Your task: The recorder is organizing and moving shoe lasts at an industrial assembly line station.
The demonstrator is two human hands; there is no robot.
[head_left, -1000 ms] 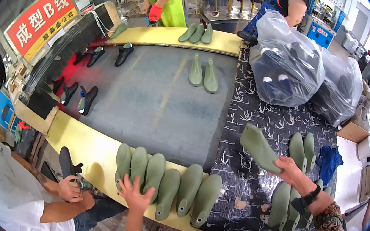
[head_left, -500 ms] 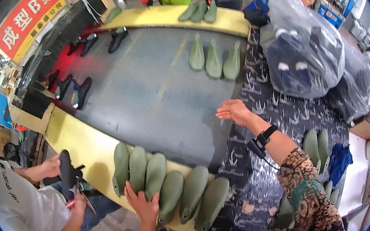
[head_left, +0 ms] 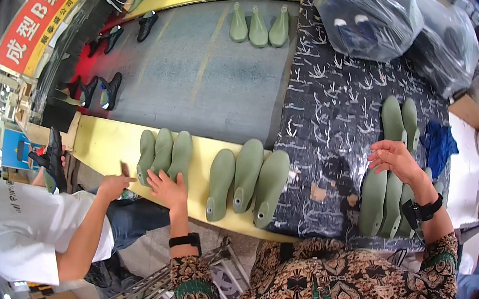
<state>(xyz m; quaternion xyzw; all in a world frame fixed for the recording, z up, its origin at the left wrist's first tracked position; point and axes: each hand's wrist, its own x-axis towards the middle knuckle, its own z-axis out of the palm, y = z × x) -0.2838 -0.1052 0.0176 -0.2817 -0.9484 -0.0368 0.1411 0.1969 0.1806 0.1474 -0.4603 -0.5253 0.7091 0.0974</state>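
Her left hand (head_left: pixel 168 187) lies flat, fingers spread and gripping nothing, on the near end of the left trio of green shoe lasts (head_left: pixel 162 155) on the yellow counter (head_left: pixel 103 142) edge, while her right hand (head_left: pixel 395 159) hovers loosely open, empty, above the lasts on the patterned cloth (head_left: pixel 339 114) at right.

Three smooth olive-green plastic shoe lasts (head_left: pixel 162 153) lie side by side on the yellow rim, toes pointing away from the person, heels at the near edge, touching one another. Just to their right lies a second trio of the same green lasts (head_left: pixel 246 181), also packed together. On the dark patterned cloth, more green lasts (head_left: pixel 385 203) lie parallel, toes away.
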